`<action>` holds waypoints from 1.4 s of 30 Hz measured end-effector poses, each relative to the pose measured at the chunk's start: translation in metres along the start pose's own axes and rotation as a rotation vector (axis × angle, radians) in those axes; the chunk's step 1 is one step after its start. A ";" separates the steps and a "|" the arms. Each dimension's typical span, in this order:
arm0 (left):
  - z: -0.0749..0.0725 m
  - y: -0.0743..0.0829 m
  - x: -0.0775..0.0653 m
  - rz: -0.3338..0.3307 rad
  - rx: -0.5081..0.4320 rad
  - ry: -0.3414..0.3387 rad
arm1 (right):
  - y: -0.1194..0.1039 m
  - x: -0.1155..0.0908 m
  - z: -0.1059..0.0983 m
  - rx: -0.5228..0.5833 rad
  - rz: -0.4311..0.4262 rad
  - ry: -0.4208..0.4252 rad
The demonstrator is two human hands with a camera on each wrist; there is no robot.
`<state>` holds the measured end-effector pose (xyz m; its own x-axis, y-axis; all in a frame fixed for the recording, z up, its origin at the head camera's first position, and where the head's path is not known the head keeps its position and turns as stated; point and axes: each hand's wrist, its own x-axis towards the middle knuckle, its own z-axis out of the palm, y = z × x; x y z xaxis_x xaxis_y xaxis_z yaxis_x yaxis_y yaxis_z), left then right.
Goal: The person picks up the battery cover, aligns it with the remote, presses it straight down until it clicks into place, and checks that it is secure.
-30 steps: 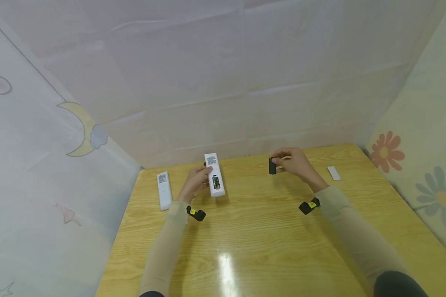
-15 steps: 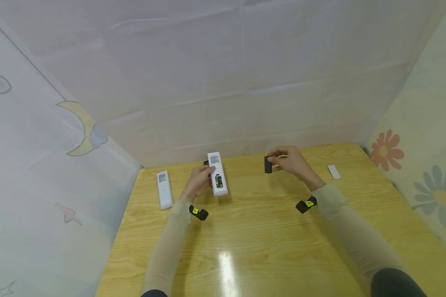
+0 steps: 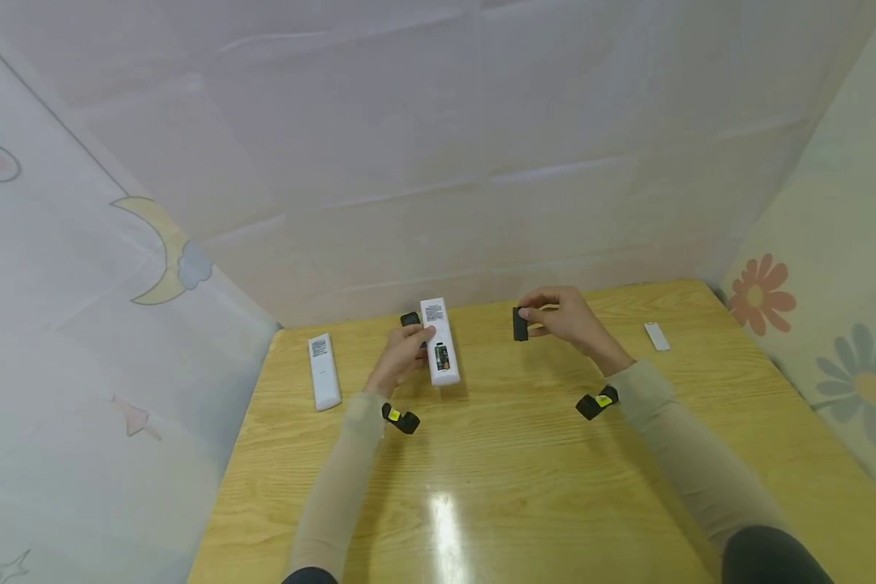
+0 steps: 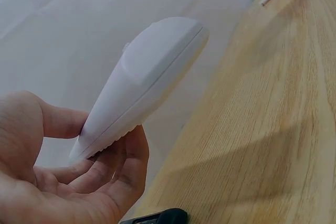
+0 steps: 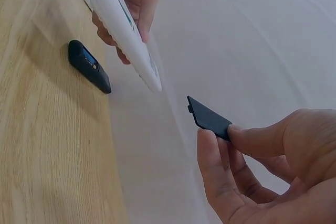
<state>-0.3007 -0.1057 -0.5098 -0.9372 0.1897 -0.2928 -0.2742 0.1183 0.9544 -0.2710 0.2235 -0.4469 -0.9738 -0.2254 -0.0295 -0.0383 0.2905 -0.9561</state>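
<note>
My left hand (image 3: 400, 358) grips a white remote control (image 3: 443, 331), thumb on its back and fingers beneath. The battery compartment (image 3: 441, 357) in its back is uncovered, with batteries showing inside. Raised above the table, this remote shows its side in the left wrist view. To the right, my right hand (image 3: 568, 318) pinches a small black battery cover (image 5: 210, 119) between thumb and fingers; a little tab sticks out from its edge. Behind my left hand a black remote control (image 5: 88, 67) lies on the table, its battery compartment uncovered too, partly hidden in the head view.
A second white remote control (image 3: 324, 375) lies back up at the left of the wooden table (image 3: 511, 478). Toward the right edge lies a white battery cover (image 3: 657, 336). Fabric walls (image 3: 380, 146) enclose the table's back and sides.
My left hand has shifted right with the white remote, uncovering more of the black remote behind it. My right hand has drifted slightly left, still pinching the black cover.
</note>
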 end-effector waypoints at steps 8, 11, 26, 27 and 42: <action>0.006 0.000 0.001 0.014 -0.015 -0.022 | -0.002 0.000 0.004 -0.010 0.000 -0.010; 0.008 0.002 0.001 0.016 -0.020 -0.036 | -0.001 0.001 0.005 -0.008 -0.006 -0.012; 0.018 0.009 0.000 0.008 -0.043 -0.073 | -0.006 0.000 0.012 0.015 -0.008 -0.021; 0.019 0.010 0.000 0.003 -0.047 -0.072 | -0.006 0.000 0.013 0.013 -0.010 -0.022; 0.036 0.012 0.002 0.014 -0.034 -0.102 | -0.005 0.006 0.027 0.002 -0.013 -0.019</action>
<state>-0.2978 -0.0687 -0.5004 -0.9147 0.2894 -0.2820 -0.2699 0.0818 0.9594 -0.2707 0.1954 -0.4498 -0.9687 -0.2472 -0.0224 -0.0509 0.2859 -0.9569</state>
